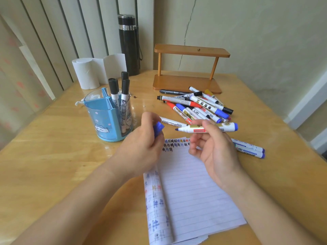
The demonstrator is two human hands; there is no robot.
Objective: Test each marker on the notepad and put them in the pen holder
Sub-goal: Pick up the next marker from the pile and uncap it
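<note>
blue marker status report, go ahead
Left hand pinches the blue cap. Right hand holds the uncapped blue marker above the notepad, tip off paper. Pen holder holds three black-capped markers. Nothing between tip and page.

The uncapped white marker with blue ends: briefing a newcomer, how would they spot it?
On the light wooden table, find the lined paper notepad. Over its far edge the right hand pinches the white marker with a blue end. Unlike the capped markers piled beyond, its blue tip is bare, pointing toward the blue cap in the left hand.
</note>
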